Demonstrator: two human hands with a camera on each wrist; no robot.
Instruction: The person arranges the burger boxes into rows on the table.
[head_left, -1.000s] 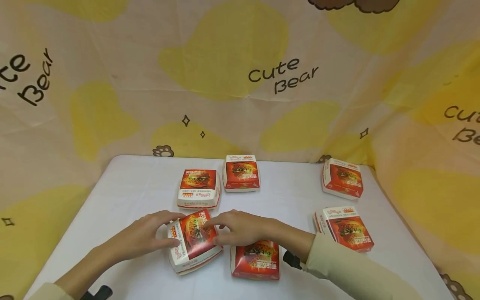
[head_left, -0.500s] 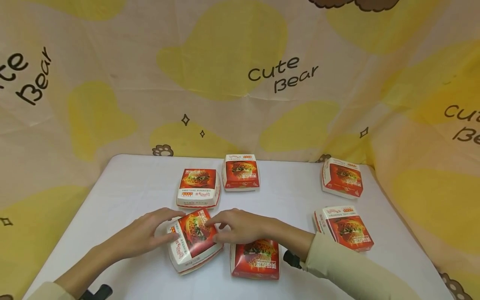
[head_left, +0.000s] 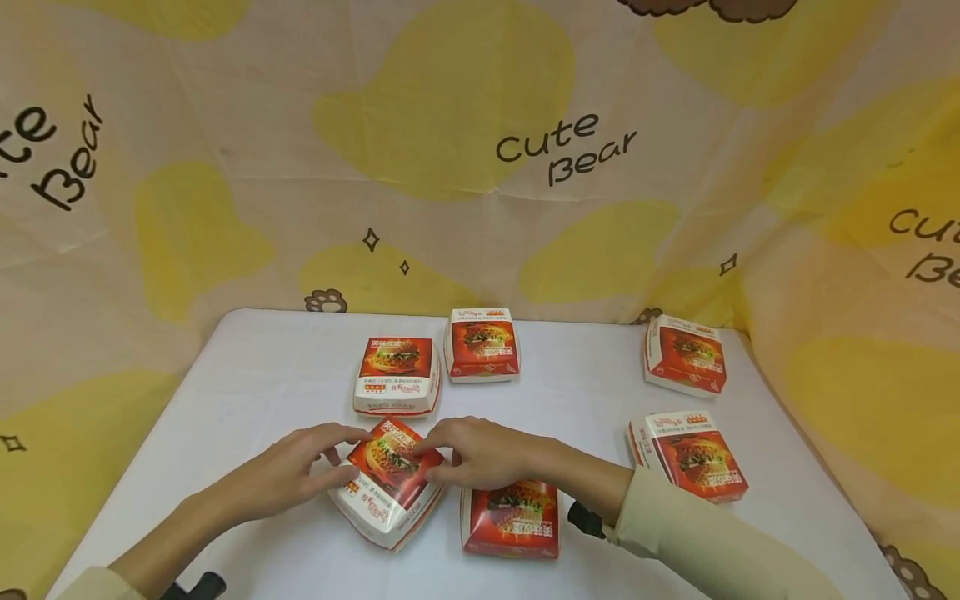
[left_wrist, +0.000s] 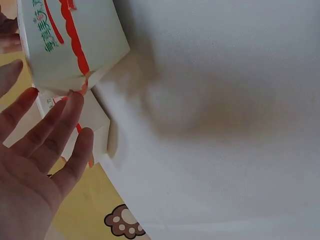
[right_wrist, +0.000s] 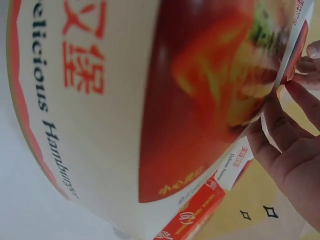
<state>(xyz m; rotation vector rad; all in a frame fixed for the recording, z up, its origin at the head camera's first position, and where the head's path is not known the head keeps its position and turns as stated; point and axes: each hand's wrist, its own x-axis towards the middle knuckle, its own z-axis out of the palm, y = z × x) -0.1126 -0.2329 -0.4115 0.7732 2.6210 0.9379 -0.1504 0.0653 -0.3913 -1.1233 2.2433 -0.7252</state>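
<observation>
We see a red-and-white square cardboard hamburger box (head_left: 392,467) near the front of the smooth white counter (head_left: 585,375), L of ctr, held btwn both hands, lid up. The left hand (head_left: 288,468) pinches its L side btwn thumb & fingertips, other fingers spread; the left wrist view shows tips at a corner seam, prob. bc that's a firm spot on thin card. The right hand (head_left: 483,454) is bent over the R edge, index on the lid, thumb by the side: also a light pinch, AFAICT. We'd guess two-sided support helps steer it w/o crushing the lid. It sits askew, a corner twd the front; whether its base is off the counter, we can't tell.

Just R of it, partly under the R forearm, is a matching box w/ a red front (head_left: 512,529). Behind: a box w/ its white side facing us (head_left: 396,375) & a box w/ its red side facing us (head_left: 482,346), side by side. Two more boxes (head_left: 703,462) stand well apart, far R, so there's room btwn.
</observation>
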